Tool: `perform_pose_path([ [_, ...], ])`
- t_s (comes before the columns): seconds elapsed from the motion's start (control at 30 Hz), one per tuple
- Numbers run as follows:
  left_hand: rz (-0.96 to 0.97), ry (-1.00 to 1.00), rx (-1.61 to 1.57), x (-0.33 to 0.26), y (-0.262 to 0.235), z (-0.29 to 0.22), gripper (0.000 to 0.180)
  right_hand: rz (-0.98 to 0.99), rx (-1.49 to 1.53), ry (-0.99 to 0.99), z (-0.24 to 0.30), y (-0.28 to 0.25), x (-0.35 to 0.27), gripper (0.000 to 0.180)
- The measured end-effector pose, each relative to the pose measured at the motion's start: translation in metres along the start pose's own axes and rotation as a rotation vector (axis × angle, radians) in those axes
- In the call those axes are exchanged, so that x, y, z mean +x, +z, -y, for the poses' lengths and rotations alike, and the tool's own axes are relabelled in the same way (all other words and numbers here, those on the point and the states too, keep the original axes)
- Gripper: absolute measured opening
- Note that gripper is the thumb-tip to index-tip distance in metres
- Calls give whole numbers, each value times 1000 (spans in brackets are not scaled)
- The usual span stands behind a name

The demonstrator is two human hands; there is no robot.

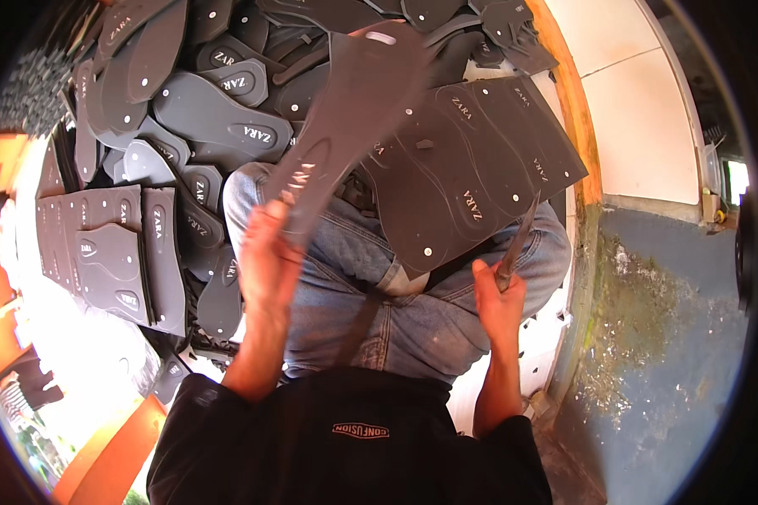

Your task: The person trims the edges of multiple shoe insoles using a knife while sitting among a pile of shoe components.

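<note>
My left hand (269, 261) grips the heel end of a dark grey shoe sole (358, 105), held up over my lap and slightly blurred. A pale oval spot marks the sole's far end. In my right hand (499, 307) is a knife (520, 240), its blade pointing up and away along the edge of a dark sheet (446, 164). That sheet rests across my crossed legs (429, 328) and carries several pressed sole outlines with light printing and small white dots. The raised sole overlaps the sheet's left part from this view.
A heap of loose cut soles (219, 109) spreads across the far left. Stacked uncut sheets (164, 252) stand left of my knee, with a small sole-marked piece (109, 261) on them. To the right run a wooden edge strip (577, 109), pale tiles (640, 126) and a stained blue-grey floor (665, 337).
</note>
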State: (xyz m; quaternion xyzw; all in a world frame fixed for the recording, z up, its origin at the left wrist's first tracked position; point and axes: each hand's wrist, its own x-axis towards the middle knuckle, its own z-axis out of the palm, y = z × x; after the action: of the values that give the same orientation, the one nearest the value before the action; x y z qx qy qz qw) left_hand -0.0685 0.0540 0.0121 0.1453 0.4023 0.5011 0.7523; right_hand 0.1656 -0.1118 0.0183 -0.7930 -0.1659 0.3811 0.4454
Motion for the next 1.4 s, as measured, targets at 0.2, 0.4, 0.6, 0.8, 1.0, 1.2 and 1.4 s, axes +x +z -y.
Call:
perform_pose_path([
  [0.2,233,-463,-42,-44,38,65,11,-47,-347,-261,-9,8,-39,39],
  [0.4,231,-493,11,-59,44,87,13,-90,-600,-237,-16,-3,-51,30],
  [0.6,206,-476,37,-60,28,90,17,-45,-636,-159,-25,5,-58,28],
  [0.8,244,-490,87,-57,14,87,18,-1,-683,-107,-23,15,-63,21],
  [1.0,201,-497,159,-67,2,84,20,133,-679,-237,0,37,-28,17],
  [1.2,340,-548,375,-64,-4,53,24,151,-428,-217,-4,49,-15,19],
  [1.4,473,181,721,37,55,-57,31,25,-357,-121,-17,26,-29,27],
])
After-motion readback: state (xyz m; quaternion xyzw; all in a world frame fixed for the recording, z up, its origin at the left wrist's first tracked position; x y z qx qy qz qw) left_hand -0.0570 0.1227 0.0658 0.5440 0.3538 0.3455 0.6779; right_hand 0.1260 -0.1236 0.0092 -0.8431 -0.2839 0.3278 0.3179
